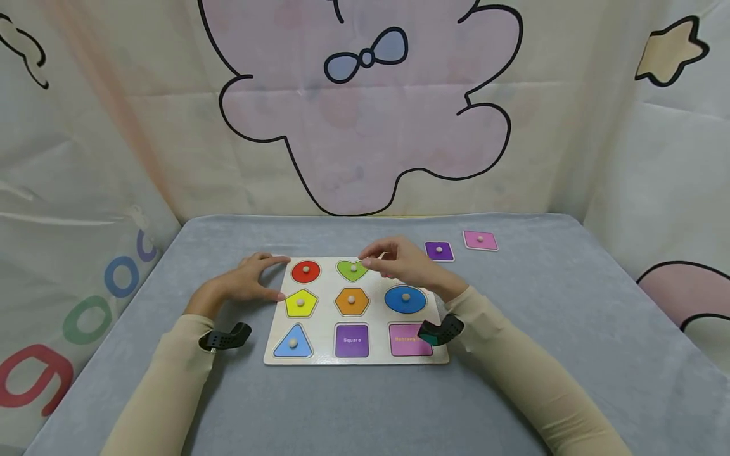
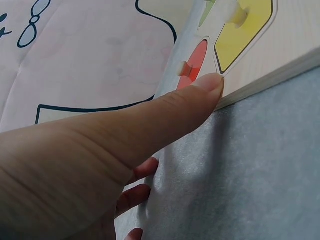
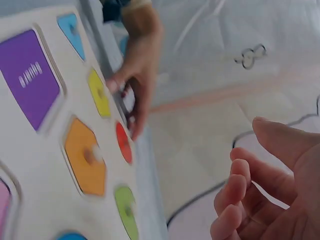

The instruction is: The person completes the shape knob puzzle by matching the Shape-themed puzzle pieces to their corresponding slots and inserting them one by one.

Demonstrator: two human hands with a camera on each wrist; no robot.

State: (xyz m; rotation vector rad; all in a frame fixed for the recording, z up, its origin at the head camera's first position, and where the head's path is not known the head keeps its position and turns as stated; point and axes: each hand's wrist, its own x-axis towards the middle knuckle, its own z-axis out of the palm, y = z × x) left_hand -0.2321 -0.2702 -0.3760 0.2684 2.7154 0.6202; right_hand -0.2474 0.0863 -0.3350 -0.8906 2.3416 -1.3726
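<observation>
A white shape-puzzle board [image 1: 324, 342] lies on the table. My left hand [image 1: 245, 282] touches its left side, the thumb beside the yellow pentagon [image 1: 294, 311] and the index finger at the far corner near the red circle [image 1: 298, 273]. Above the far right part of the board is my right hand [image 1: 407, 263], close to the green heart [image 1: 345, 273]. In the right wrist view its fingers [image 3: 270, 175] are loosely bent, apart from the thumb, with nothing between them. Knobbed orange hexagon [image 1: 343, 306], blue oval [image 1: 393, 305] and blue triangle [image 1: 293, 353] sit in their slots. The right hand hides the far right slot.
Purple "Square" slot [image 1: 352, 348] and pink "Rectangle" slot [image 1: 407, 348] are bare at the near edge. A knobbed purple square [image 1: 432, 252] and pink rectangle [image 1: 489, 241] lie on the grey cloth [image 1: 342, 411] beyond the board, right. Printed curtains [image 1: 353, 139] surround the table.
</observation>
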